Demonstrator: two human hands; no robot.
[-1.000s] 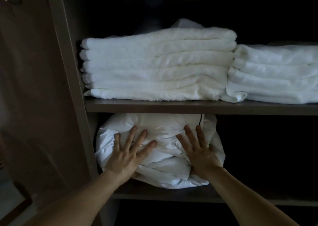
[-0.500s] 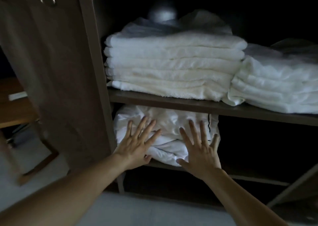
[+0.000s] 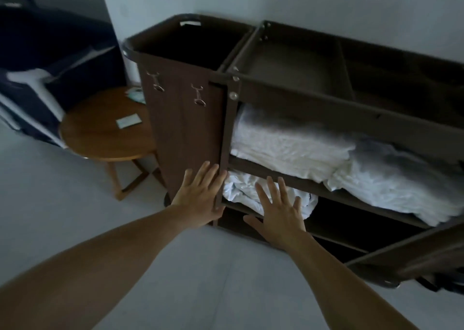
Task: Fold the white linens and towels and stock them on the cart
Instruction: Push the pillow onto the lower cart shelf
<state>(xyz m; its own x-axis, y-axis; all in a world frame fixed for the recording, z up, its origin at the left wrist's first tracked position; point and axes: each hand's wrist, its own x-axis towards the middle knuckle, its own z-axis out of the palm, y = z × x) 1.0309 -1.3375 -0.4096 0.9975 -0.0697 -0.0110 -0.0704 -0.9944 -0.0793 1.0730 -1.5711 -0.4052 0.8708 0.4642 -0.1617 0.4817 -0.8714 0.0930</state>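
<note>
The dark brown housekeeping cart (image 3: 326, 108) stood against the wall. On its lowest stocked shelf, at the cart's left end, lay a crumpled white linen bundle (image 3: 238, 188). The left hand (image 3: 200, 196) was spread flat with straight fingers over the cart's left upright. The right hand (image 3: 278, 214), likewise splayed and holding nothing, was in front of the bundle; contact could not be told. Two stacks of folded white towels (image 3: 283, 144) filled the shelf above. A round wooden side table (image 3: 105, 134) stood left of the cart.
</note>
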